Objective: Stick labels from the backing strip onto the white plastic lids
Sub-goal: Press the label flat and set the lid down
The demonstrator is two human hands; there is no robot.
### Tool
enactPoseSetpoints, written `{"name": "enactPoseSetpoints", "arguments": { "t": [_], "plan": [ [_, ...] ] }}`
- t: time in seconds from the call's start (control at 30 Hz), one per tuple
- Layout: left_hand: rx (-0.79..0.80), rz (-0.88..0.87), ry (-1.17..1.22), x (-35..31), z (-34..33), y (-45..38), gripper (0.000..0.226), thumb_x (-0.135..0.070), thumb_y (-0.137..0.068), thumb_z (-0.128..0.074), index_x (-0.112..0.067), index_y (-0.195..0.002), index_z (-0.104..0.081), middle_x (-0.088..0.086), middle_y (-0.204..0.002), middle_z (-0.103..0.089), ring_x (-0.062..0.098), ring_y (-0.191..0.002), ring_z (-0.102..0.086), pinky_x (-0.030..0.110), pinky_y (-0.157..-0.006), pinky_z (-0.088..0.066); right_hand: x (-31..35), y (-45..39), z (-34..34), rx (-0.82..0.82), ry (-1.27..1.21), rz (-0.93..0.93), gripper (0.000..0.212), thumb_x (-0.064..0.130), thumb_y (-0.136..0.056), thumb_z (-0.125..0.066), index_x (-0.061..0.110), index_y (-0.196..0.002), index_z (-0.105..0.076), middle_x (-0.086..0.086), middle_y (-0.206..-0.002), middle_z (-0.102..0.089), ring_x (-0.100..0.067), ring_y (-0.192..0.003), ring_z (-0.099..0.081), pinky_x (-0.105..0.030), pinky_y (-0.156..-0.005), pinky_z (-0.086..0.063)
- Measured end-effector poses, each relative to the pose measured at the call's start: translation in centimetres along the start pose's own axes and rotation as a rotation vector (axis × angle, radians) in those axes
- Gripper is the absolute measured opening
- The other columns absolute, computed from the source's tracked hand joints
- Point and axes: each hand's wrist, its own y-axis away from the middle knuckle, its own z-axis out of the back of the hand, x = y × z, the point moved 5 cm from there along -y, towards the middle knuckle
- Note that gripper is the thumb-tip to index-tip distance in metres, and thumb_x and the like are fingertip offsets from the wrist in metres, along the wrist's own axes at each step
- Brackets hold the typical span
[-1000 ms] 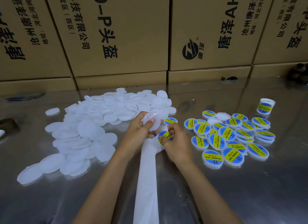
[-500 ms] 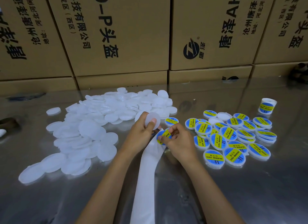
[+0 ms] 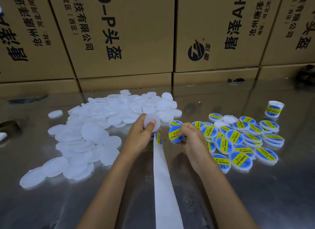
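While the left hand (image 3: 141,135) grips a blank white lid (image 3: 152,122), thumb on its face, and the top of the backing strip (image 3: 163,186), the right hand (image 3: 189,140) pinches a peeled blue-and-yellow label (image 3: 174,134) just beside it. Unlabelled lids (image 3: 95,131) are heaped to the left on the steel table (image 3: 255,194); labelled lids (image 3: 238,140) lie to the right. Cardboard cartons (image 3: 127,32) stand behind.

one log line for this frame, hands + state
left hand: holds blank lid and backing strip | right hand: pinches peeled label | label not yet on lid | labelled lids at right
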Motion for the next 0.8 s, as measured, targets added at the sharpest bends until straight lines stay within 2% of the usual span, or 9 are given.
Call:
{"name": "enactPoseSetpoints", "arguments": {
  "t": [0.13, 0.23, 0.37, 0.4, 0.47, 0.53, 0.6, 0.7, 0.8],
  "plan": [
    [-0.082, 0.020, 0.154, -1.3, 0.7, 0.1, 0.013, -0.018, -0.100, -0.060, -0.011, -0.110, -0.063, -0.003, -0.090, -0.077, 0.015, -0.076, -0.074, 0.022, -0.070, -0.057, 0.5, 0.2, -0.7, 0.072, -0.134, 0.010, 0.029, -0.009, -0.086, -0.050, 0.015, -0.069, -0.050, -0.001, -0.063, -0.060, -0.018, -0.060, -0.056, -0.030, -0.060, -0.044],
    [-0.022, 0.059, 0.319, -2.1, -0.1, 0.9, 0.021, -0.010, -0.095, -0.066, -0.015, -0.116, -0.065, 0.011, -0.099, -0.075, 0.024, -0.076, -0.077, 0.024, -0.066, -0.059, 0.8, 0.5, -1.1, 0.088, -0.142, 0.044, 0.020, -0.007, -0.088, -0.057, 0.013, -0.085, -0.052, -0.007, -0.074, -0.066, -0.017, -0.064, -0.060, -0.028, -0.061, -0.047],
    [0.098, 0.062, 0.451, -2.8, -1.4, 1.7, 0.038, -0.001, -0.095, -0.063, -0.027, -0.123, -0.067, 0.006, -0.085, -0.075, 0.029, -0.073, -0.076, 0.036, -0.075, -0.063, 1.1, 0.6, -1.1, 0.050, -0.109, 0.104, 0.025, -0.006, -0.087, -0.063, 0.014, -0.090, -0.050, 0.001, -0.072, -0.067, -0.017, -0.065, -0.059, -0.028, -0.063, -0.047],
    [0.106, 0.068, 0.470, -2.9, -1.6, 1.9, 0.035, -0.002, -0.096, -0.063, -0.026, -0.121, -0.069, 0.008, -0.089, -0.074, 0.028, -0.075, -0.076, 0.038, -0.077, -0.063, 1.2, 0.6, -1.0, 0.033, -0.085, 0.122, 0.026, -0.006, -0.086, -0.065, 0.015, -0.090, -0.049, 0.003, -0.071, -0.067, -0.015, -0.064, -0.060, -0.028, -0.063, -0.047],
    [0.099, 0.113, 0.514, -3.0, -1.8, 2.0, 0.026, -0.008, -0.098, -0.062, -0.022, -0.117, -0.073, 0.018, -0.115, -0.069, 0.032, -0.090, -0.075, 0.043, -0.080, -0.063, 1.4, 0.6, -1.0, 0.008, -0.054, 0.153, 0.026, -0.005, -0.085, -0.066, 0.014, -0.091, -0.049, 0.006, -0.069, -0.066, -0.010, -0.059, -0.059, -0.026, -0.060, -0.048],
    [0.102, 0.169, 0.552, -3.0, -1.9, 2.1, 0.022, -0.017, -0.102, -0.057, -0.018, -0.116, -0.074, 0.018, -0.127, -0.065, 0.034, -0.099, -0.073, 0.045, -0.081, -0.062, 1.6, 0.7, -0.9, -0.005, -0.047, 0.178, 0.026, -0.007, -0.085, -0.066, 0.011, -0.093, -0.050, 0.003, -0.070, -0.066, -0.008, -0.056, -0.059, -0.022, -0.054, -0.050],
    [0.138, 0.222, 0.609, -3.2, -2.2, 2.2, 0.029, -0.027, -0.105, -0.050, -0.016, -0.118, -0.072, 0.017, -0.124, -0.068, 0.032, -0.098, -0.073, 0.042, -0.079, -0.062, 1.7, 0.8, -0.9, -0.013, -0.033, 0.192, 0.024, -0.008, -0.084, -0.067, 0.008, -0.094, -0.052, -0.003, -0.075, -0.067, -0.009, -0.061, -0.062, -0.021, -0.053, -0.051],
    [0.216, 0.260, 0.661, -3.5, -2.6, 2.4, 0.040, -0.038, -0.106, -0.041, -0.016, -0.122, -0.069, 0.017, -0.116, -0.073, 0.031, -0.097, -0.072, 0.039, -0.082, -0.062, 1.7, 0.9, -1.2, -0.023, 0.036, 0.225, 0.023, -0.008, -0.083, -0.068, 0.006, -0.095, -0.055, -0.010, -0.083, -0.069, -0.012, -0.071, -0.067, -0.024, -0.061, -0.055],
    [0.230, 0.249, 0.658, -3.5, -2.9, 2.5, 0.039, -0.036, -0.106, -0.039, -0.018, -0.121, -0.070, 0.017, -0.114, -0.073, 0.029, -0.097, -0.072, 0.035, -0.080, -0.061, 1.7, 1.0, -1.3, -0.039, 0.109, 0.271, 0.027, -0.008, -0.081, -0.071, 0.011, -0.090, -0.055, -0.005, -0.079, -0.067, -0.008, -0.068, -0.066, -0.023, -0.060, -0.055]
  ]
}}
